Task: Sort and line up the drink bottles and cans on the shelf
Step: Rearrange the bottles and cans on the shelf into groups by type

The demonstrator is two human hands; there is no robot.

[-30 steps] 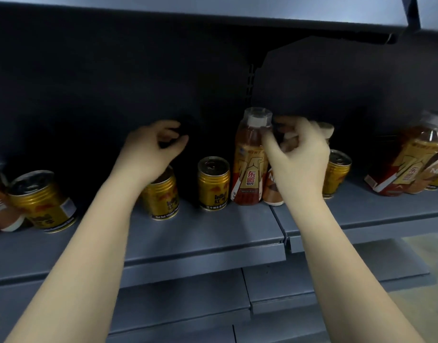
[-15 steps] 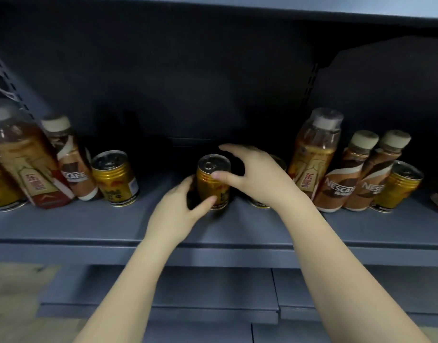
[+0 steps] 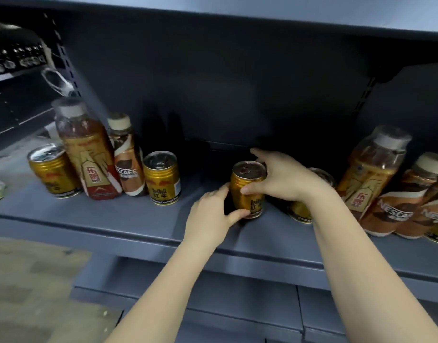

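Gold can (image 3: 302,209) half hidden behind right hand (image 3: 284,179).

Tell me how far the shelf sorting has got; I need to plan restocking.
Done: little; no kind stands together yet. In hand: both hands, left hand and right hand, hold one gold can mid-shelf. Left: the left cluster mixes gold cans with a tea bottle and a coffee bottle; the right cluster is equally mixed.

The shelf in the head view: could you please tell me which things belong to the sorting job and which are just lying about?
Job:
gold can held by left hand and right hand
other gold cans
amber tea bottles
Nescafe bottles

Lying about:
white cord on the upright
items on the neighbouring shelf
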